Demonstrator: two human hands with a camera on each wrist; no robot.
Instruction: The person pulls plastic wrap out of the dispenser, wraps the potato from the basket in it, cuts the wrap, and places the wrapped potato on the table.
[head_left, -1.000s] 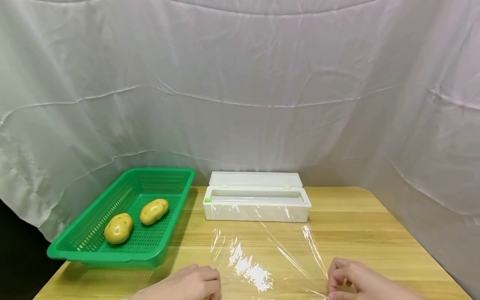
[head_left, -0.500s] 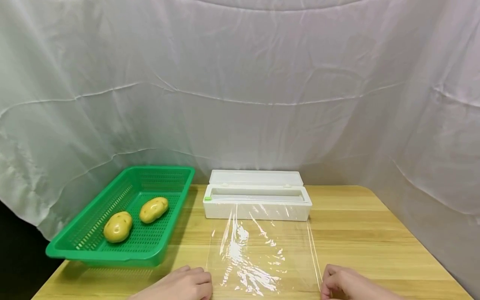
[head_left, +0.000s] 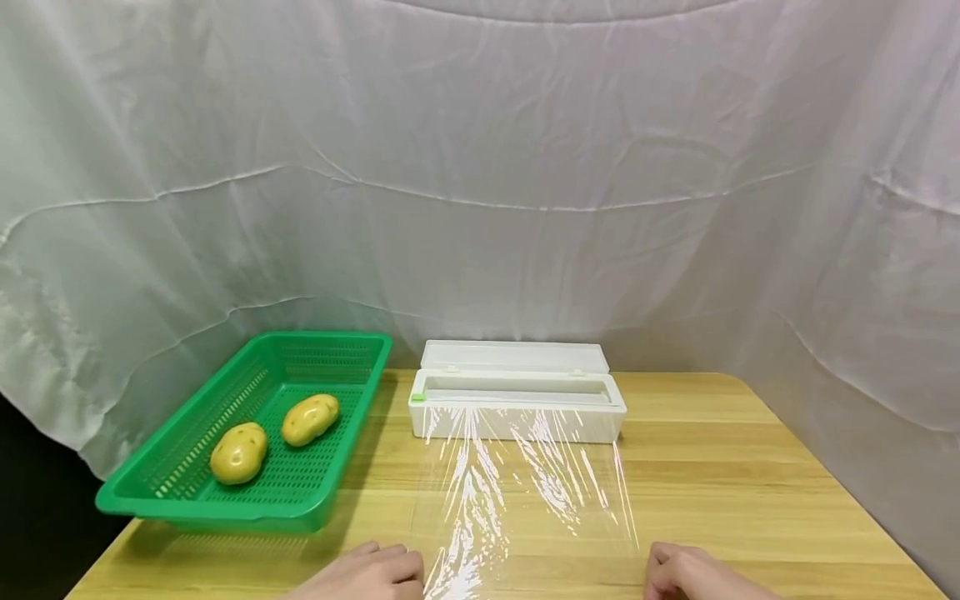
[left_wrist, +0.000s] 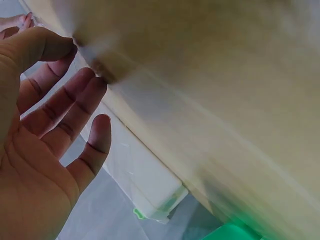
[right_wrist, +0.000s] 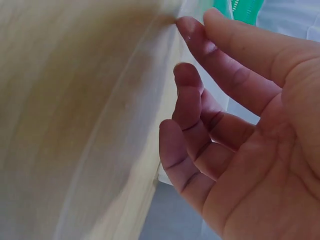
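Observation:
A sheet of clear cling film [head_left: 517,492] runs from the white cling film box [head_left: 517,423] toward the near edge of the head view, creased into shiny lengthwise streaks. At its near left corner my left hand [head_left: 367,575] pinches the film between thumb and index finger. The right hand [head_left: 693,575] pinches the opposite corner. In the left wrist view, the thumb meets the index finger [left_wrist: 62,65] while the other fingers spread loosely. Thumb and index fingertip come together in the right wrist view too, near the palm-up right hand [right_wrist: 250,135]. The film's near edge is cut off below the head view.
The box's lid [head_left: 516,357] stands raised at the back, with a green slide cutter [head_left: 418,397] at the left end. On the left, a green basket [head_left: 318,521] holds two potatoes [head_left: 238,453]. Grey curtain [head_left: 525,167] encloses the wooden table [head_left: 712,467].
Both hands have drawn slightly nearer to the body, and the right has shifted a little left. The film has gone from slack and slanted to straight, with lengthwise creases up to the box.

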